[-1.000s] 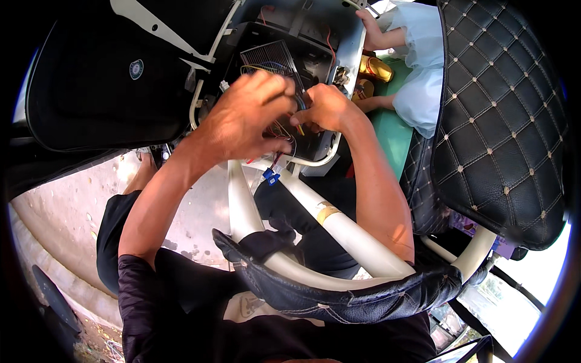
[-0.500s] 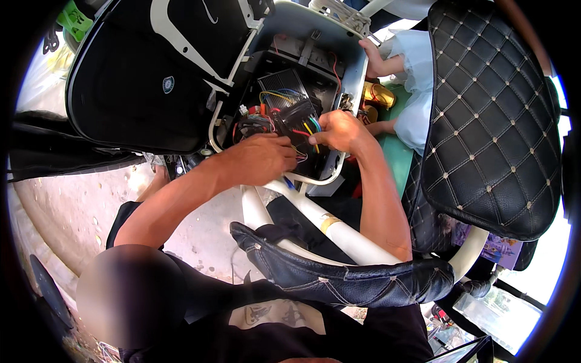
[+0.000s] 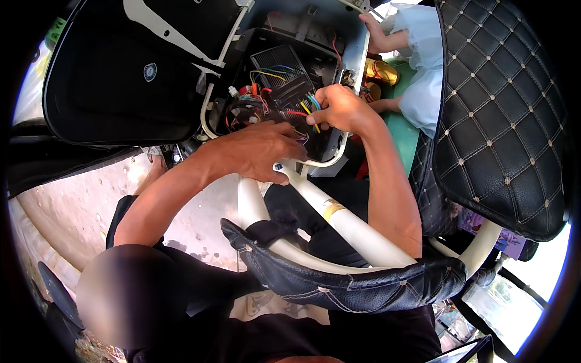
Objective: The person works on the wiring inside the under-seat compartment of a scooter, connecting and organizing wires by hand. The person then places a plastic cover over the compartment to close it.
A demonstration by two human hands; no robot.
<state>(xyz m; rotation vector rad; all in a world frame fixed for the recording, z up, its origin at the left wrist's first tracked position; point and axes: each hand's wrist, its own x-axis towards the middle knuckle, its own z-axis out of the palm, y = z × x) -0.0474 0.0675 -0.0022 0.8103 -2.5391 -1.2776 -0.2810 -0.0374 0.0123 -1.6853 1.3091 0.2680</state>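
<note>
Coloured wires in yellow, blue, green and red lie pinched between the thumb and fingers of my right hand. My left hand reaches over the near rim of the box, its fingers bent beside the wire bundle. A small dark blue end shows by the left thumb; what it belongs to is hidden. Beyond both hands sits a finned black controller, with a dark wrapped piece lying against its near end. Tangled leads and connectors fill the space left of it.
The box has a pale rim, and a large black lid stands open at left. White frame tubes and a padded black bar cross in front of me. A quilted seat and another person's hand are at right.
The view has shifted slightly, moving the box up and left. My left thumb has spread away from its fingers, and the blue end now faces up. My right hand still grips the wires.
</note>
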